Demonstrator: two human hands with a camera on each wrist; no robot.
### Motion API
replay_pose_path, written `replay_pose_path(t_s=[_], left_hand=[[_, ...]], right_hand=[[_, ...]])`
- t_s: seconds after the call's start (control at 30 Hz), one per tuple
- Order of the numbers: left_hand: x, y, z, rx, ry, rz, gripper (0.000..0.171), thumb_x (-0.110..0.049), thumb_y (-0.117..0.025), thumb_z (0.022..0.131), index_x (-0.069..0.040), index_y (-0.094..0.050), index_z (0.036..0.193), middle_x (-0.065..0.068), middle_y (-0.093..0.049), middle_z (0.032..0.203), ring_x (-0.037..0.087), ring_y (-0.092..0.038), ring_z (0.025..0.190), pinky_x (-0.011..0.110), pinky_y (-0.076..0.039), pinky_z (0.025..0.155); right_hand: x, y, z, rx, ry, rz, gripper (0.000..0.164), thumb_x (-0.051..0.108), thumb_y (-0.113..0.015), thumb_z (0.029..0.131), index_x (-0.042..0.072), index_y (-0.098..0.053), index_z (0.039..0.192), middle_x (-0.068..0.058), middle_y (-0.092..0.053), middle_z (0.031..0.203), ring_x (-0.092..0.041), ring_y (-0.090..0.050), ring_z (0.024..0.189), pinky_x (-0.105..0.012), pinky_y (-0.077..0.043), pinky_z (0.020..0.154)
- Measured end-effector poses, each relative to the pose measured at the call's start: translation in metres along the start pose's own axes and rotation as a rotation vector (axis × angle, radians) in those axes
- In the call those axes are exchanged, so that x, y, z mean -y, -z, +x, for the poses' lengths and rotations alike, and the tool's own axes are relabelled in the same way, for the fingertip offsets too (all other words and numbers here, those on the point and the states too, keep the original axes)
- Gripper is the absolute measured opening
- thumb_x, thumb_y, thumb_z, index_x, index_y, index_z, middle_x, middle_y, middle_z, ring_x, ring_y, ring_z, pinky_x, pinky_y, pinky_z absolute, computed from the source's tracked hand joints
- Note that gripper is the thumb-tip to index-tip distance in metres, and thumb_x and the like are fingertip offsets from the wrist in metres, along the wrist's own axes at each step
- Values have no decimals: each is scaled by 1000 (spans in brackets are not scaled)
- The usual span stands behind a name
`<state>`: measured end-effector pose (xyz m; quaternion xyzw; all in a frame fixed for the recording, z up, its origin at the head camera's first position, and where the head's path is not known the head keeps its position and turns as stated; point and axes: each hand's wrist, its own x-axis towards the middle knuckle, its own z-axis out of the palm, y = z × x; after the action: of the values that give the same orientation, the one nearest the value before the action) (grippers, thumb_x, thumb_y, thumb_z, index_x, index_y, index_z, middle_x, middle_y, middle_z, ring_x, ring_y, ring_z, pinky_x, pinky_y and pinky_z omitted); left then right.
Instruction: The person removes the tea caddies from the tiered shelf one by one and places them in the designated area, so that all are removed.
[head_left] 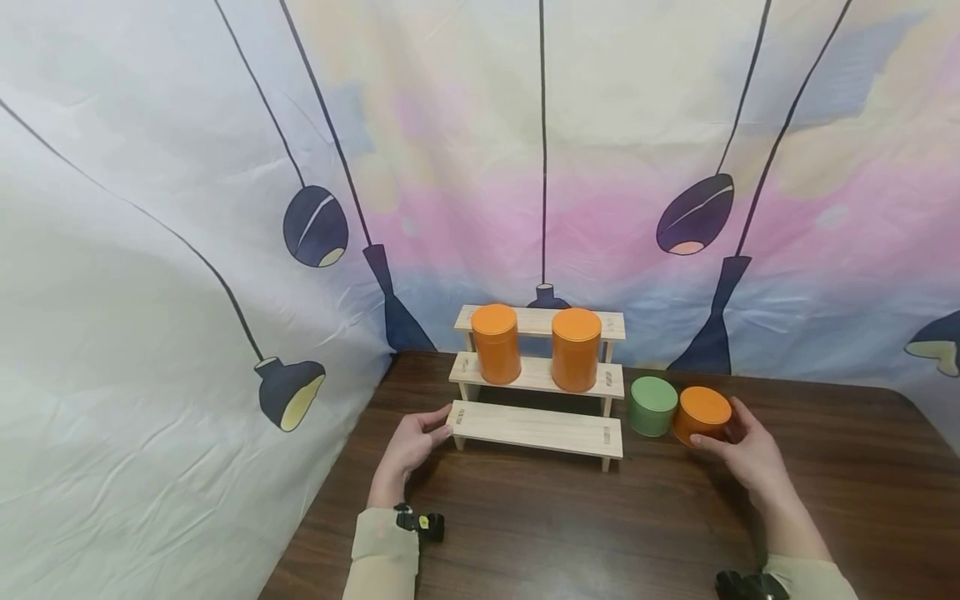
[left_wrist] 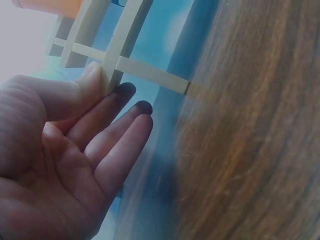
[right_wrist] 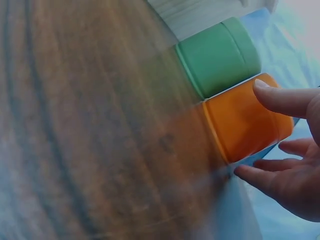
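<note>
A three-step wooden display rack (head_left: pixel 537 428) stands on the table. My left hand (head_left: pixel 408 446) pinches the left end of its lowest step; in the left wrist view the thumb lies against the board (left_wrist: pixel 120 47), with the other fingers extended below. Two tall orange tins (head_left: pixel 497 346) (head_left: pixel 576 350) stand upright on the middle step. To the right of the rack, a short green tin (head_left: pixel 652 407) sits on the table, side by side with a short orange tin (head_left: pixel 702 417). My right hand (head_left: pixel 753 454) holds that short orange tin, thumb in front and fingers round the far side.
The dark brown wooden table (head_left: pixel 570 529) backs onto a hanging cloth (head_left: pixel 600 208) printed with lamps, which also runs down the left side. Close behind the rack's top step (head_left: pixel 536 321) is this cloth.
</note>
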<state>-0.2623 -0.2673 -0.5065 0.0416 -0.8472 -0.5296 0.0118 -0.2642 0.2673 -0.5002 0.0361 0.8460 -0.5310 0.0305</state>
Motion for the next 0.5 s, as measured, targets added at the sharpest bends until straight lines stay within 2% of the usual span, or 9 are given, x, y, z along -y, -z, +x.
replay_pose_path(t_s=[0.13, 0.3, 0.4, 0.5], left_hand=[[-3, -1, 1, 8, -1, 6, 42, -9, -74, 100, -9, -70, 142, 10, -65, 147, 38, -52, 144, 62, -32, 123], [-7, 2, 1, 1, -13, 25, 43, -13, -71, 104, -7, -67, 146, 12, -63, 149, 35, -53, 144, 59, -38, 120], [-10, 3, 2, -43, -26, -16, 44, -20, -67, 107, -3, -63, 148, 13, -62, 151, 35, -52, 145, 56, -39, 120], [-16, 2, 4, -135, -53, -59, 47, -26, -65, 109, -1, -61, 149, 13, -62, 150, 35, -52, 145, 53, -39, 122]], right_hand=[[11, 6, -5, -50, 0, -36, 118, 30, -82, 97, 3, 7, 169, -38, -8, 171, -61, -22, 151, -73, -31, 117], [28, 6, -14, -127, 27, -41, 115, 33, -81, 98, 9, 5, 171, -28, 1, 175, -60, -9, 155, -81, -21, 117], [39, 0, -21, -177, 101, -60, 110, 34, -79, 99, 7, -1, 172, -29, -3, 175, -61, -11, 155, -83, -21, 115], [46, -7, -25, -229, 189, -119, 104, 30, -80, 98, 2, -11, 171, -36, -6, 172, -65, -4, 154, -86, -15, 113]])
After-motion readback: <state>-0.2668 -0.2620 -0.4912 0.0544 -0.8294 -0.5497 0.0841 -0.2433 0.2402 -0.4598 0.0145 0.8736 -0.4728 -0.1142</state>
